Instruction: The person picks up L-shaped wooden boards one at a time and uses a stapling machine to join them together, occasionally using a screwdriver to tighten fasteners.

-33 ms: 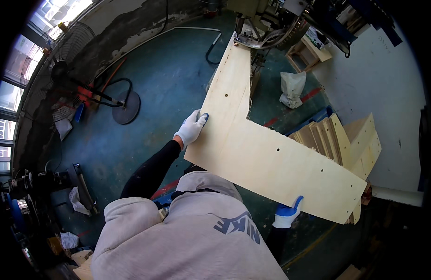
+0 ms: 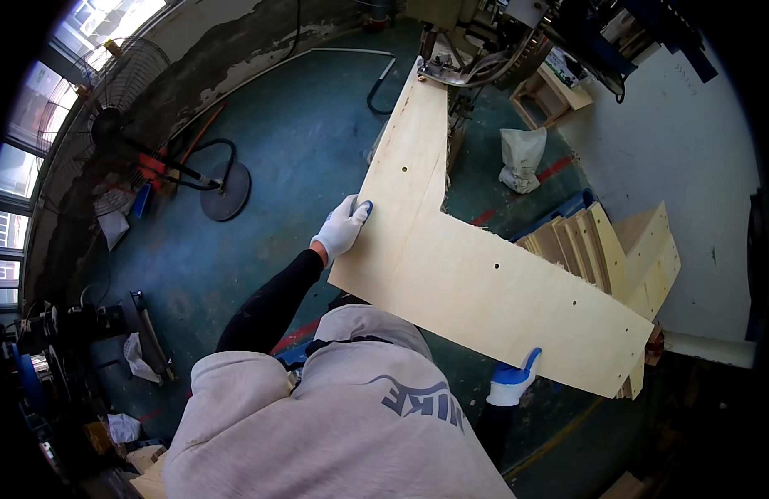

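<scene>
Both hands [image 2: 344, 226] grip an L-shaped plywood panel [image 2: 476, 283].

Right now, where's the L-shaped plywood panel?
Head view, centre: the L-shaped plywood panel is held over the green floor, left hand on its left edge, right hand under its lower edge, far end at the machine.

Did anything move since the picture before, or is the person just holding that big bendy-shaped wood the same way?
Nothing visibly changed. The left hand grips the L-shaped plywood panel at its left edge, the right hand holds its lower edge, and the panel's far end lies at the machine just as before. The stack of panels and the fan stayed put too.
</scene>
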Available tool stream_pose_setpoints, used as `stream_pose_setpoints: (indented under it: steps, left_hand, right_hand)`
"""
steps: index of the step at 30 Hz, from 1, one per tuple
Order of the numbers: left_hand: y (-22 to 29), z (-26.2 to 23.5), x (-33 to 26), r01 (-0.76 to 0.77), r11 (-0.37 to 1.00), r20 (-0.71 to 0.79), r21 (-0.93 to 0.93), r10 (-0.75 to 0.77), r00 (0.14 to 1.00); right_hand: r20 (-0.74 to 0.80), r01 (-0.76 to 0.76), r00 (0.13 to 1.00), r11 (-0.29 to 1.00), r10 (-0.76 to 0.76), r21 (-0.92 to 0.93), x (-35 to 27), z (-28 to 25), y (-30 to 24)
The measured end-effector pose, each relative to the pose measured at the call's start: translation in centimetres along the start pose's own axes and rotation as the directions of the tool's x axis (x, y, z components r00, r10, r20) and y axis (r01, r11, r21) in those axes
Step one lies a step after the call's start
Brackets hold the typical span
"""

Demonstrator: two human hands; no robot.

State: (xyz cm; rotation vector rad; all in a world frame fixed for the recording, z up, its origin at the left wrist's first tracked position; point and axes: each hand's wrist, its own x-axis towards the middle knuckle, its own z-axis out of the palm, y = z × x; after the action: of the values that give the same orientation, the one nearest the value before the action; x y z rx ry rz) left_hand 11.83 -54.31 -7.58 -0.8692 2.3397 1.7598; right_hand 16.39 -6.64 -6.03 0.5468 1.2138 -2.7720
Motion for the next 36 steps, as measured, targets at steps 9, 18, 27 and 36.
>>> stream_pose_setpoints:
  steps: [9, 18, 27, 36]
  left_hand:
    - [2.1, -1.0, -2.9, -0.098, 0.991, -0.044, 0.092, 0.102, 0.994]
    - [2.9, -2.4, -3.3, -0.113, 0.983, 0.037, -0.141, 0.119, 0.992]
    - [4.7, -2.3, -6.4, -0.143, 0.959, -0.013, -0.246, 0.144, 0.989]
    - [5.4, -2.8, -6.9, -0.138, 0.922, 0.024, -0.363, 0.158, 0.987]
  right_hand:
    - [-0.005, 0.009, 1.000, 0.999, -0.009, -0.033, 0.5, 0.2, 0.4]
    - [0.019, -0.024, 1.000, 1.000, 0.024, 0.017, 1.3, 0.5, 0.2]
    - [0.056, 0.021, 0.998, 1.000, -0.022, 0.016, 0.4, 0.1, -0.3]
    - [0.094, -0.009, 0.996, 1.000, 0.010, -0.016, 0.6, -1.2, 1.5]
